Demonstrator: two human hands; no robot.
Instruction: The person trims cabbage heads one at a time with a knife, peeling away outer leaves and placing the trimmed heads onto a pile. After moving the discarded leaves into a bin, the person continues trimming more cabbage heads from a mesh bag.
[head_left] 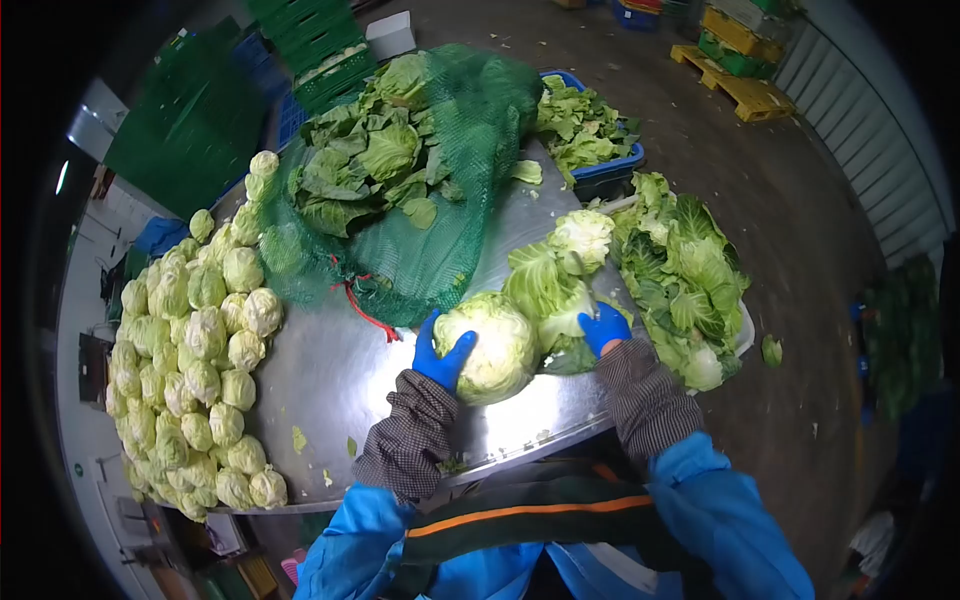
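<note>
A large pale green cabbage sits near the front edge of the metal table. My left hand, in a blue glove, lies against its left side with thumb and fingers spread. My right hand, also blue-gloved, is at the right edge of loose outer leaves beside the cabbage; its fingers are apart, and whether they pinch a leaf edge is hard to see. A smaller whitish cabbage head rests behind those leaves.
Trimmed cabbages are piled on the left of the metal table. A green net sack holds leafy cabbages behind. Leaf-filled crates, one with a blue rim, stand right. A red cord lies by the net.
</note>
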